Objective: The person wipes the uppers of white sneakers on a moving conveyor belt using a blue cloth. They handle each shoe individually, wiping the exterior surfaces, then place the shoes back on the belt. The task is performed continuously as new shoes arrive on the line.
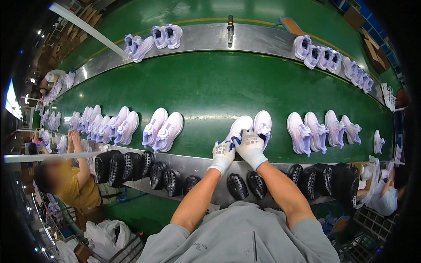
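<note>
A pale lilac sneaker (239,126) points away from me on the green belt, at the near edge. My left hand (223,155), in a white glove with blue fingertips, grips the heel end from the left. My right hand (251,148), gloved the same way, is closed over the shoe's opening and tongue area. Both hands hide the heel and collar. A matching sneaker (263,125) stands close on the right, beside my right hand. Just below my wrists, two black perforated shoe-shaped inserts (237,186) lie on the metal ledge.
More sneaker pairs stand left (163,131) and right (302,131) along the green belt (210,83). Black inserts (131,165) line the near metal ledge. A dark-handled tool (230,30) lies on the far rail. A person in yellow (76,186) works at my left.
</note>
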{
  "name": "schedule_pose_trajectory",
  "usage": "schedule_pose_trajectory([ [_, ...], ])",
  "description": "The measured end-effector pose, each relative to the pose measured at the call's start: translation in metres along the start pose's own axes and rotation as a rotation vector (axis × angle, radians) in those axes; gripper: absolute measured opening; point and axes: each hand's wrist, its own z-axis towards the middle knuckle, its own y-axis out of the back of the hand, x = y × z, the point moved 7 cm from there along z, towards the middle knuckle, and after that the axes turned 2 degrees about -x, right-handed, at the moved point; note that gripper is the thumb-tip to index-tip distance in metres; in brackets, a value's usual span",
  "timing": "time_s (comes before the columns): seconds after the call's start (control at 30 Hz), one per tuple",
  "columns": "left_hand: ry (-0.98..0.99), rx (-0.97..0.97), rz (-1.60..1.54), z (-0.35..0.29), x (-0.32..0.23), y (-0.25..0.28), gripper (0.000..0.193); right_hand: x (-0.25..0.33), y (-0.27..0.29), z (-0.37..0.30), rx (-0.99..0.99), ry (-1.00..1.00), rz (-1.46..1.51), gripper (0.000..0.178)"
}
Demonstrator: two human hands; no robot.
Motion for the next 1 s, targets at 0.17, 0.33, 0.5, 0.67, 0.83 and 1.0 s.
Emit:
schedule_pose_trajectory([
  [0.17,-0.014,-0.016,0.009,-0.001,0.005,-0.001,0.028,-0.009,-0.013,-0.004,-0.145,0.250,0.097,0.052],
  [0.33,-0.006,-0.043,0.013,-0.003,0.004,-0.003,0.031,-0.005,-0.010,0.001,-0.025,0.121,0.143,0.054],
  [0.5,0.000,-0.079,0.020,-0.002,-0.003,0.003,0.028,-0.008,-0.014,0.001,-0.071,0.067,0.191,0.056],
  [0.67,0.106,-0.392,0.051,-0.039,-0.032,0.076,0.036,-0.041,0.060,-0.041,-0.331,0.176,0.294,0.053],
  [0.83,0.019,-0.302,0.109,0.007,-0.057,0.053,0.048,-0.133,0.080,-0.005,-0.161,0.091,0.085,0.067],
  [1.0,-0.219,-0.401,0.415,0.013,-0.123,0.103,0.026,-0.115,0.075,0.010,-0.013,0.554,-0.121,0.064],
])
